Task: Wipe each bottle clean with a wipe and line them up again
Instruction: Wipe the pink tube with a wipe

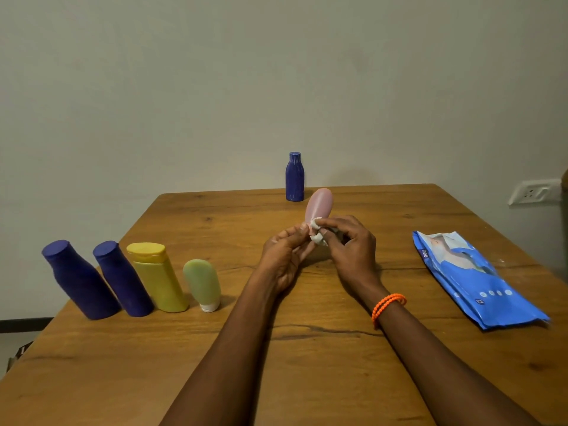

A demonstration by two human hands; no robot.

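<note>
- Far left, near edge of the table (215, 379): four bottles in a row, all upright, close together. Big blue bottle (78, 279), second blue bottle (123, 278), yellow bottle (156, 276), then a green tube (202, 282) standing on its white cap. Whether these are wiped or waiting, I cannot tell.
- My left hand (284, 258): closed round the lower end of the pink tube (319, 204), fingers pinching it so the rounded end points up and away from me. I hold it off the table so the wipe can reach all round it.
- Small blue bottle (294, 176): alone at the far edge, upright, behind the pink tube and well apart from the row. It will likely need bringing into line.
- My right hand (347, 244): fingers closed on a bunched white wipe (316, 230), pressing it against the tube's lower body, just above my left fingers. Orange bead bracelet (388, 304) on that wrist.
- Right side: blue pack of wipes (473, 278) lying flat, well clear of my hands.
- Nothing stands between me and the gap right of the green tube; I judge the pink tube goes there.
</note>
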